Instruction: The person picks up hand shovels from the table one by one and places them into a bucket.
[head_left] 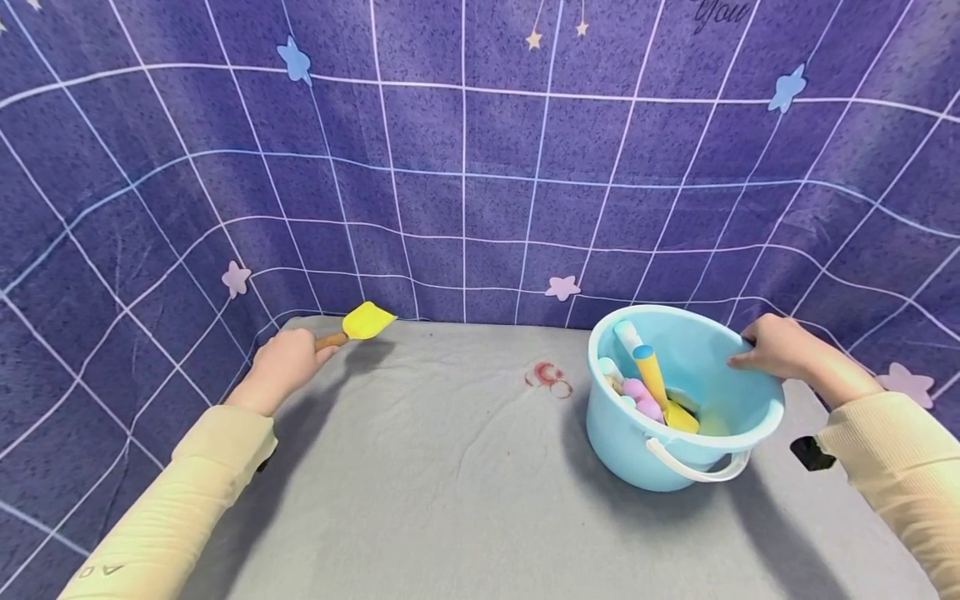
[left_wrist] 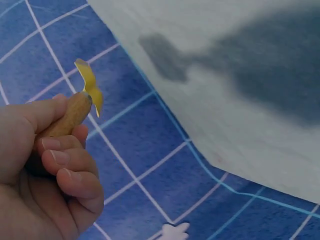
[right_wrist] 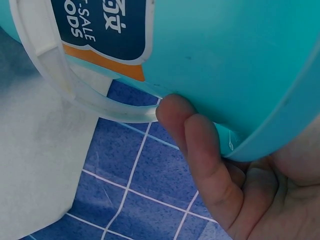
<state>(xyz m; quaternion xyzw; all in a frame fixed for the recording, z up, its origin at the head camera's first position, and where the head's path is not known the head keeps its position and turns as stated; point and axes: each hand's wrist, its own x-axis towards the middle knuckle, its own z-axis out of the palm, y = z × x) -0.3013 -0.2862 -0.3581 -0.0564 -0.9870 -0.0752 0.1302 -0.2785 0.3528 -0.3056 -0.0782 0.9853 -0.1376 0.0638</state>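
My left hand [head_left: 283, 367] grips the wooden handle [left_wrist: 70, 117] of a small toy shovel with a yellow blade [head_left: 367, 321], held above the left side of the table; its shadow falls on the cloth. On the right is a light blue bucket [head_left: 637, 458], its mouth tilted towards me. My right hand [head_left: 780, 346] pinches the bucket's far right rim, with fingertips against the outer wall in the right wrist view. Inside lie a yellow shovel [head_left: 651, 375], a pink-purple piece [head_left: 643, 398] and a pale cylinder [head_left: 627, 335]. I cannot tell whether the bucket's base touches the table.
Grey cloth [head_left: 420, 467] covers the table and carries a reddish stain [head_left: 549, 377] left of the bucket. A purple curtain [head_left: 465, 200] with grid lines and stars stands behind and at both sides. The bucket's white handle [head_left: 697, 473] hangs at its front.
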